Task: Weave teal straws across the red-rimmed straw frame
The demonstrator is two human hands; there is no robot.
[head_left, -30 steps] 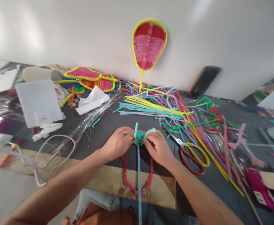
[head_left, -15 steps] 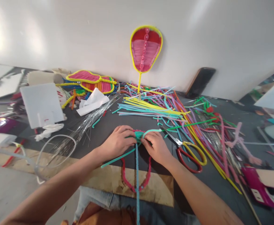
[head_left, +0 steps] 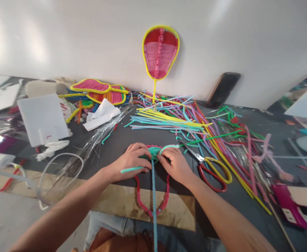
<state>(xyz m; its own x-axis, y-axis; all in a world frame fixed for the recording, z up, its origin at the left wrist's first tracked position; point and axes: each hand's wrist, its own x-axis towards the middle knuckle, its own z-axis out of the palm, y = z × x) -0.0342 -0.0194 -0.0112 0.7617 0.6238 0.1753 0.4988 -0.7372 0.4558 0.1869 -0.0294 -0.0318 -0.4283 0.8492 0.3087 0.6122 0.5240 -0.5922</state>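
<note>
Near the table's front edge lies a red pipe-cleaner loop (head_left: 142,206) with a light blue stem (head_left: 153,196) running down its middle. Teal pipe cleaner (head_left: 154,152) is wound across the loop's upper part, between my hands. My left hand (head_left: 132,161) is closed, its fingertips pinching the left side of the winding; a loose teal end (head_left: 131,169) sticks out leftward by its fingers. My right hand (head_left: 175,162) pinches the right side, with a pale teal end (head_left: 170,146) curving above the thumb and forefinger. The fingers partly hide the red loop's top.
Scissors (head_left: 215,171) with red and yellow handles lie right of my right hand. Behind are yellow and blue pipe cleaners (head_left: 166,119). A pink, yellow-edged paddle shape (head_left: 160,52) and a phone (head_left: 224,89) lean on the white wall. Wire stems (head_left: 90,136) lie left.
The loose teal end at my left hand has swung up, from below the wrist to beside the fingers. Both hands keep their pinch in nearly the same place.
</note>
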